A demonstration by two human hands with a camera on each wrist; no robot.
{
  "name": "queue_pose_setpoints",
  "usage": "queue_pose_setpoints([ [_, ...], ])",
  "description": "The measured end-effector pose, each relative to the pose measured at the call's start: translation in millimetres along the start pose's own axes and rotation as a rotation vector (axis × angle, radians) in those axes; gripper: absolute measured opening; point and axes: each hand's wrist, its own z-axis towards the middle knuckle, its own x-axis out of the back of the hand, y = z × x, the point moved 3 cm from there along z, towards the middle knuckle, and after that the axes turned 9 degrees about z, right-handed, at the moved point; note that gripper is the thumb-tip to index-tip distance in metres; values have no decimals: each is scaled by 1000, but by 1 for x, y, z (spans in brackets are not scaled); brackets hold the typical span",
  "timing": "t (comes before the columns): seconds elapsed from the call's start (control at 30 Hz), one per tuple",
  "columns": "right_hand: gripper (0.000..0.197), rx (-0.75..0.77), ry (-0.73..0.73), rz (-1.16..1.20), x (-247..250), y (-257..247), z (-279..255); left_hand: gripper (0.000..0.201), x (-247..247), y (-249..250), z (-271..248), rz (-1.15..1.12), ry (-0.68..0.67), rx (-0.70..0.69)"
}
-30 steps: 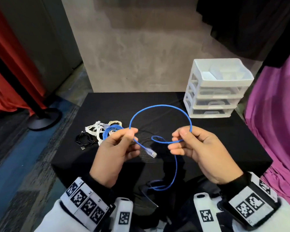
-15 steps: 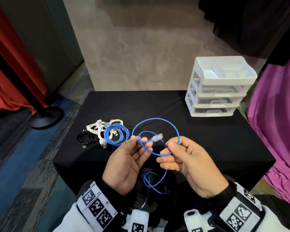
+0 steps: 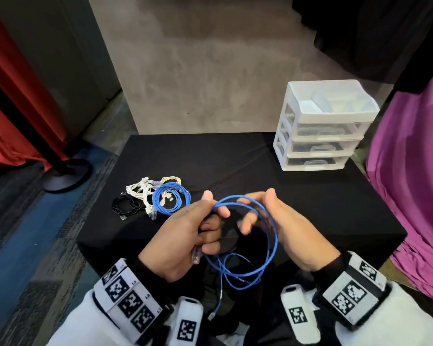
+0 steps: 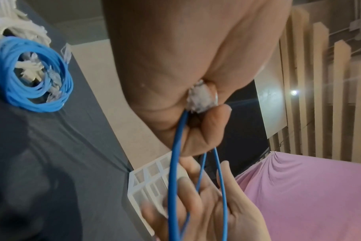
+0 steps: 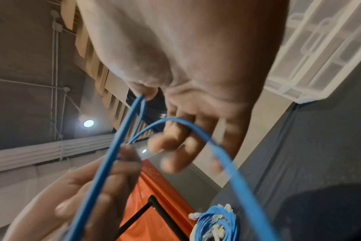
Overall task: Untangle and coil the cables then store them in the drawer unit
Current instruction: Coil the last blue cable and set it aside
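Both hands are raised side by side over the near edge of the table, wrists banded with marker cuffs. The left hand (image 3: pixel 185 236) is fisted, thumb up, fingers curled round the blue cable (image 3: pixel 268 236). The right hand (image 3: pixel 283 231) faces it palm inward, fingers spread and blurred, loops draped across them.

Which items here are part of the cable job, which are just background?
In the job:
- blue cable, gripped by left hand, looped over right hand
- cable pile: blue coil, white and black cables
- drawer unit
- black table

Just lying about:
- red curtain
- black stand base
- purple cloth
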Motion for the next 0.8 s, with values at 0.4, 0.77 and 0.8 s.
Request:
queue_pose_setpoints([
  [0.4, 31, 102, 298, -58, 45, -30, 21, 29, 34, 5, 12, 217, -49, 32],
  [0.77, 30, 140, 423, -281, 67, -8, 10, 28, 49, -23, 30, 8, 85, 49],
  [0.8, 27, 125, 376, -393, 63, -1, 8, 28, 52, -26, 31, -46, 131, 47],
])
